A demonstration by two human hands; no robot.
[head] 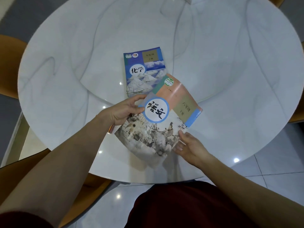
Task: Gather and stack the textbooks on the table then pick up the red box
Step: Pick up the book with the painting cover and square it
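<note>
A blue chemistry textbook [143, 71] with white mounds on its cover lies flat in the middle of the round white table [65, 71]. A second textbook [158, 122], with an ink painting, a blue-ringed white circle and an orange top band, is held tilted above the table, its far corner overlapping the blue book. My left hand [125, 111] grips its left edge, thumb on the cover. My right hand [189, 145] holds its near right corner, fingers underneath. No red box is visible; a small reddish edge [111, 128] shows under my left wrist.
Orange-brown chairs stand at the left [9, 66], the near left [97, 183] and the right edge [296, 116]. Glossy white floor tiles [271, 163] lie to the right and below. My dark red lap [181, 206] sits close to the table's near rim.
</note>
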